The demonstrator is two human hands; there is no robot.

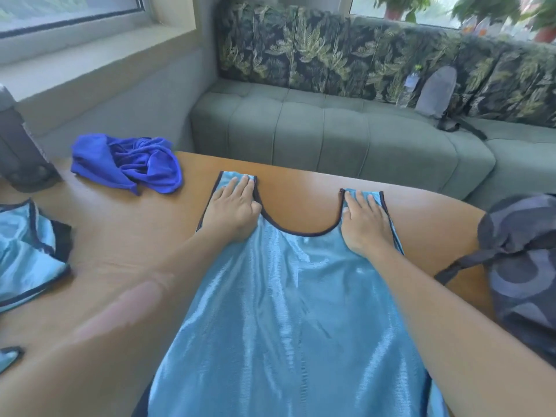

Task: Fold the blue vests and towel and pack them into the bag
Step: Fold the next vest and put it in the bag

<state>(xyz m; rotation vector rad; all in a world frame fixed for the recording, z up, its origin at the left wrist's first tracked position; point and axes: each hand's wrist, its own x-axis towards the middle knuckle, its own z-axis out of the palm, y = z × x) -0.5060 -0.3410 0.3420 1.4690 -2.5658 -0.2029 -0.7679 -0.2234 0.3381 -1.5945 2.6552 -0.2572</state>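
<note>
Head view: left hand (pixel 233 210) and right hand (pixel 365 225) flat (fingers straight) on vest (pixel 285 311), bag (pixel 523 266) alongside.

No readable text, label, brand, number or sign shows anywhere.

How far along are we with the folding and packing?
Nothing looks packed. In hand: one vest spread flat, left hand and right hand pressing its straps. Left: fold it, the crumpled vest, the bunched towel, then fill the bag.
</note>
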